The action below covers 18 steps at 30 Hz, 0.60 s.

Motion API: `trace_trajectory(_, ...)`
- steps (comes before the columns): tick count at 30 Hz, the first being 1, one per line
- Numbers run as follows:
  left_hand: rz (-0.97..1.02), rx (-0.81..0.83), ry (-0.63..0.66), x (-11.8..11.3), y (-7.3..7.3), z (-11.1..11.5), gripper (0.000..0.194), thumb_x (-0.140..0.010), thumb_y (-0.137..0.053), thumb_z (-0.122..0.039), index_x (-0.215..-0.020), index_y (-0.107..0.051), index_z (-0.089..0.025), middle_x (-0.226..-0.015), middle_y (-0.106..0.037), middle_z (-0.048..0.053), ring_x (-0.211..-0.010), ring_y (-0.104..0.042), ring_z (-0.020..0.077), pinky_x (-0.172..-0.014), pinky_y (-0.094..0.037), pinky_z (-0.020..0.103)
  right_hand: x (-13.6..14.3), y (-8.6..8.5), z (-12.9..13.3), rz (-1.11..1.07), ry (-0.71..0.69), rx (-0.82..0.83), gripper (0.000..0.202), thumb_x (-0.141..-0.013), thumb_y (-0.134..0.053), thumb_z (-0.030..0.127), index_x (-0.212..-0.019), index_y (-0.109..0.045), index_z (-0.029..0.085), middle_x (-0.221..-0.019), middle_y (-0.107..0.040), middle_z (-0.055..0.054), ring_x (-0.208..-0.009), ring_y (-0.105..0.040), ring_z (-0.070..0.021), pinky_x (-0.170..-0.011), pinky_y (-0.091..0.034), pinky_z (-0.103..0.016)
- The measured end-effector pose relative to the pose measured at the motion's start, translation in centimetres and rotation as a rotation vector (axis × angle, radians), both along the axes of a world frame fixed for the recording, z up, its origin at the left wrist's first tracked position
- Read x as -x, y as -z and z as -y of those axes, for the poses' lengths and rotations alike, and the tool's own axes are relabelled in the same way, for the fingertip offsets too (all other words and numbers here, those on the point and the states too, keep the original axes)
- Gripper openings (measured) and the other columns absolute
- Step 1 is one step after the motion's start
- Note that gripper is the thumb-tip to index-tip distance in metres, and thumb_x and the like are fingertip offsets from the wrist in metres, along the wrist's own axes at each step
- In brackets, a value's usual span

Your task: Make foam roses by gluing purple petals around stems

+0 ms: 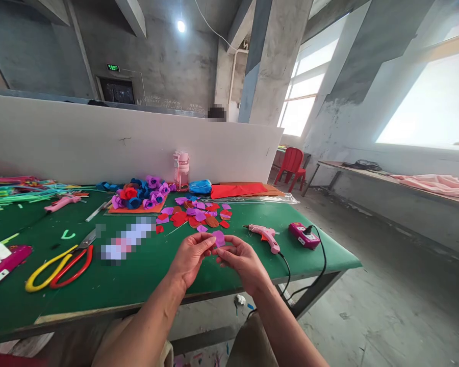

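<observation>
A small purple paper petal [219, 238] is pinched between my two hands above the table's front edge. My left hand [191, 255] is closed on its left side, and my right hand [239, 257] grips it from the right. Beyond them lie loose red, brown and purple petals [179, 218]. Finished paper flowers [129, 193] in blue, red and purple are heaped on an orange sheet behind. To the right of my hands rests a pink glue gun [265, 237] with its cord hanging off the table.
Large scissors [67, 260] with yellow and red handles lie at left. A magenta power strip [304, 236] stands near the right edge. A pink bottle [181, 171], a blue pouch [200, 187] and red sheets [237, 190] line the white partition [137, 142]. Another pink glue gun [62, 202] lies farther left.
</observation>
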<state>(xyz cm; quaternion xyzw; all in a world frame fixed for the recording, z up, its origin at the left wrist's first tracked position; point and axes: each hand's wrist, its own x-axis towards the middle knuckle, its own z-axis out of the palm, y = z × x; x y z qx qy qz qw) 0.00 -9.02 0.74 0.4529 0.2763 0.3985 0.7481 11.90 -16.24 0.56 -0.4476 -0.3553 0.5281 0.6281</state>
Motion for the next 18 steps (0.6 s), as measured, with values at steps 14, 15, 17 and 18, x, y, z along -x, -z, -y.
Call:
trace_trajectory(14,-0.019,-0.060,-0.139,-0.1,0.1,0.0,0.019,-0.057,-0.074,-0.028,-0.065,-0.064,-0.014,-0.058,-0.055,-0.003,-0.054,-0.042,0.0062,-0.057,-0.034,0.021,1.7,1.1,-0.9,-0.081,0.147,0.012,0.022,-0.062,-0.075,0.030,-0.073,-0.062,0.016,-0.062,-0.054,0.003,-0.050,-0.045,-0.0052,-0.042,-0.035,-0.016)
trace_trajectory(15,-0.020,-0.063,-0.147,-0.1,0.1,0.0,0.019,-0.057,-0.074,-0.028,-0.065,-0.063,-0.014,-0.057,-0.054,-0.004,-0.054,-0.042,0.0062,-0.056,-0.034,0.021,1.7,1.2,-1.0,-0.075,0.159,0.007,0.021,-0.062,-0.074,0.030,-0.072,-0.061,0.016,-0.062,-0.054,0.003,-0.050,-0.045,-0.0052,-0.041,-0.034,-0.016)
trace_trajectory(17,-0.018,-0.067,-0.155,-0.1,0.1,0.0,0.019,-0.058,-0.073,-0.028,-0.065,-0.062,-0.014,-0.057,-0.053,-0.004,-0.054,-0.042,0.0065,-0.056,-0.034,0.022,1.9,1.4,-1.0,-0.066,0.174,-0.002,0.021,-0.064,-0.073,0.030,-0.072,-0.061,0.016,-0.064,-0.054,0.003,-0.050,-0.045,-0.0053,-0.040,-0.033,-0.016)
trace_trajectory(18,-0.016,-0.065,-0.151,-0.1,0.1,0.0,0.019,-0.058,-0.073,-0.028,-0.066,-0.062,-0.014,-0.059,-0.054,-0.003,-0.054,-0.043,0.0068,-0.056,-0.035,0.022,1.9,1.5,-1.0,-0.063,0.178,-0.009,0.020,-0.064,-0.073,0.030,-0.072,-0.061,0.016,-0.065,-0.054,0.003,-0.050,-0.046,-0.0053,-0.039,-0.032,-0.016)
